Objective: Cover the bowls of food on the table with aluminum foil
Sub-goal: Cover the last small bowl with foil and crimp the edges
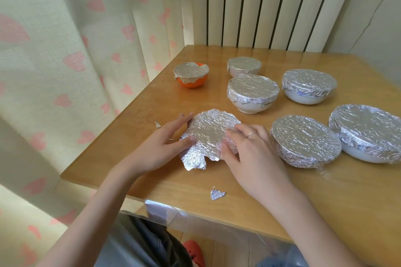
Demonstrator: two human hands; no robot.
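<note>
Six foil-covered bowls stand on the wooden table (pixel 238 191): an orange bowl (pixel 192 81) at the far left and five white ones to its right. Nearer the front edge, a crumpled foil sheet (pixel 208 134) lies over a seventh bowl, hidden beneath it. The left hand (pixel 165 143) and right hand (pixel 249 147) press the foil's sides with curled fingers; two foil scraps (pixel 217 194) lie apart.

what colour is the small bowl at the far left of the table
Orange, under its foil cover; the bowl shows best in the head view.
</note>
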